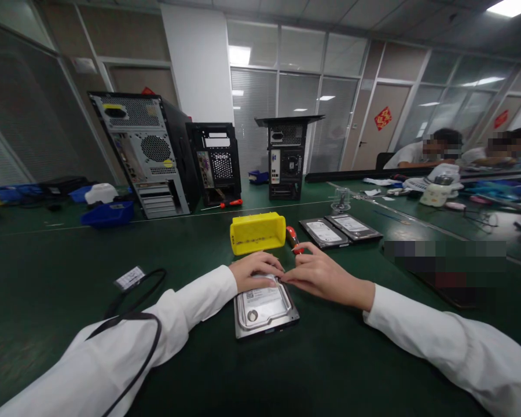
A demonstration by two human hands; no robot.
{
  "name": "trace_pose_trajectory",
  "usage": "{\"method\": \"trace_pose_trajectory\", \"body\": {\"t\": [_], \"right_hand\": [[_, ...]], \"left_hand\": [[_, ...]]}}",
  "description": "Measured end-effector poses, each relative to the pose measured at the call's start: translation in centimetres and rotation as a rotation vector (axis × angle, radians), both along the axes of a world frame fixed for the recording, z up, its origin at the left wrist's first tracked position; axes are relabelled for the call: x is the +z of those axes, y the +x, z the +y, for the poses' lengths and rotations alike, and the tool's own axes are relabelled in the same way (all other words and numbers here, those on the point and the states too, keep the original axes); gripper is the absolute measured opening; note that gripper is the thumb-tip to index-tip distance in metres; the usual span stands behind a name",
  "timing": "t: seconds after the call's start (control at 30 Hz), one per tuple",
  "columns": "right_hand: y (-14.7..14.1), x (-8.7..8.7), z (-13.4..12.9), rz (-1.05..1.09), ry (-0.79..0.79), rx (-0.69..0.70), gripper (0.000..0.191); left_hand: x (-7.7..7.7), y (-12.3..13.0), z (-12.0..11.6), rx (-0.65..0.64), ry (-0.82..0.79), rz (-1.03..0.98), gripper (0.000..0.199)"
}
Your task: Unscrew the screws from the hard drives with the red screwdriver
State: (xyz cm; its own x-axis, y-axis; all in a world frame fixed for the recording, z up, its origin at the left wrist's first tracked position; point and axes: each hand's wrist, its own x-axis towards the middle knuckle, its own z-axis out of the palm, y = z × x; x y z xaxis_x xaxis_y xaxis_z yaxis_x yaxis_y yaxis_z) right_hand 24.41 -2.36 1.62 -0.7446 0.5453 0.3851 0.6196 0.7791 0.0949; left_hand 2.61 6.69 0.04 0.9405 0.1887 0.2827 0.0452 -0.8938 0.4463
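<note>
A silver hard drive (269,310) with a white label lies flat on the green table in front of me. My left hand (254,271) is over its far end, fingers bent across the top and holding it. At the far right corner of the drive, my right hand (315,272) is closed in a pinch, its fingertips close to those of the left. Whatever is in that pinch is too small or hidden. Just beyond the right fingers lies a red-handled screwdriver (292,234), partly covered by them. Behind the left hand is a yellow bin (258,223) with small screws inside.
Two more hard drives (323,233) lie at the right. Computer cases (154,145) stand along the back, with another red screwdriver (231,203) before them. Blue trays (108,214) are at the left. A black lanyard with a badge (130,278) is by my left arm. Other people sit far right.
</note>
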Motion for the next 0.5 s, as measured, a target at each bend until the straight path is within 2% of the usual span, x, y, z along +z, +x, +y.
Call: {"method": "trace_pose_trajectory", "body": {"t": [0.3,0.5], "right_hand": [[0.26,0.55,-0.10,0.037,-0.021,-0.013,0.026],[0.17,0.76,-0.14,-0.013,-0.084,0.036,0.029]], "left_hand": [[-0.24,-0.01,0.05,0.000,-0.002,-0.016,0.029],[-0.38,-0.03,0.13,-0.005,0.004,-0.024,0.029]]}}
